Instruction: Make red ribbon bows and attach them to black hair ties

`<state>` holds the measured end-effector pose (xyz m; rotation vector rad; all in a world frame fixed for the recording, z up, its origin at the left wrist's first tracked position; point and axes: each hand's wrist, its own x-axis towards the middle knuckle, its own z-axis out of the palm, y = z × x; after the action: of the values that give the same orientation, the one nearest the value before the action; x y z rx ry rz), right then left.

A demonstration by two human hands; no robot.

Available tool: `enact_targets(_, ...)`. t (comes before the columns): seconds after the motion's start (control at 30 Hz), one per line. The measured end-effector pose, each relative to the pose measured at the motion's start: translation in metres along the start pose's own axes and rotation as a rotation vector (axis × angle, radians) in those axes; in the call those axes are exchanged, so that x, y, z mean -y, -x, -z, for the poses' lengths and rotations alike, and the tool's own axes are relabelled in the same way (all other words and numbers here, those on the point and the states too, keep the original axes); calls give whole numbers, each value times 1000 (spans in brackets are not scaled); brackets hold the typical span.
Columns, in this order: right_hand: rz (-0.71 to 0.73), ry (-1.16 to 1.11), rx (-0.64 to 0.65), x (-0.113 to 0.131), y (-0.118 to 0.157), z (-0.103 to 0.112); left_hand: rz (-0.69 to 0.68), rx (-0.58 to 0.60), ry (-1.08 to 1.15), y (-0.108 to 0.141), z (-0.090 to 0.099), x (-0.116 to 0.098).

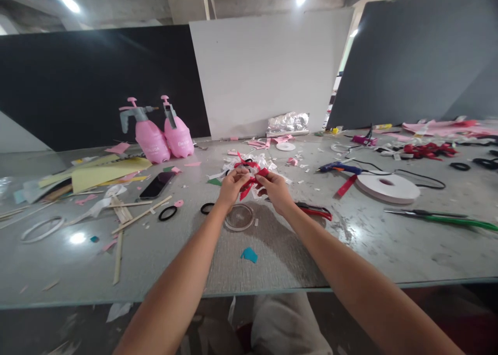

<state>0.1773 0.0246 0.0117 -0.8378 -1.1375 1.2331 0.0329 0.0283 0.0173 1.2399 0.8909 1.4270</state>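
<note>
Above the middle of the table, a piece of red ribbon (246, 193) is pinched between my two hands. My left hand (233, 187) has its fingers closed on the ribbon's left side. On the other side my right hand (276, 190) grips it between thumb and fingers. Loops and loose ends of the red ribbon stick out around the fingertips, and its exact shape is partly hidden. Behind the hands lies a heap of white scraps (270, 163). A tape ring (239, 217) rests just below my left hand, and a red utility knife (317, 211) lies beside my right wrist.
Right: a blue glue gun (339, 167) with a black cord, a white ribbon roll (389, 187), green-handled scissors (447, 218) and red bows (428, 151). Left: two pink spray bottles (151, 141), a phone (157, 185), wooden sticks (118, 256) and black rings (168, 213). A blue scrap (249, 255) lies in front.
</note>
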Motion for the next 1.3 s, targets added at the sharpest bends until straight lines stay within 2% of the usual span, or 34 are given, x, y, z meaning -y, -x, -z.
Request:
enact_targets(0.17,-3,16,48,2,1,-1,-32,-16,-72,0,-1,-2)
enact_targets(0.33,7,51,27,2,-1,-1,-21,-9,-78,-3,0,1)
enact_targets(0.5,-29,15,139,4,-1,1,-21,8,-109,-3,-1,0)
enact_targets(0.67,-57,24,154,7,-1,3,-88,-55,-162,-5,2,1)
enact_targets(0.83,-76,75,254,9,-3,11,-139,-144,-104,-9,9,-1)
enact_targets(0.93,-47,233,294,9,-5,18,-119,-166,-89,-11,13,-1)
enact_targets(1.03,-22,521,456,7,-7,25,-149,-102,-228,-8,14,2)
enact_targets(1.13,-33,622,574,4,-7,28,-229,21,-471,-3,14,4)
enact_targets(1.2,-15,633,575,3,-6,28,-272,77,-591,0,13,4)
enact_targets(1.3,57,691,483,4,-8,27,-307,87,-660,2,12,3)
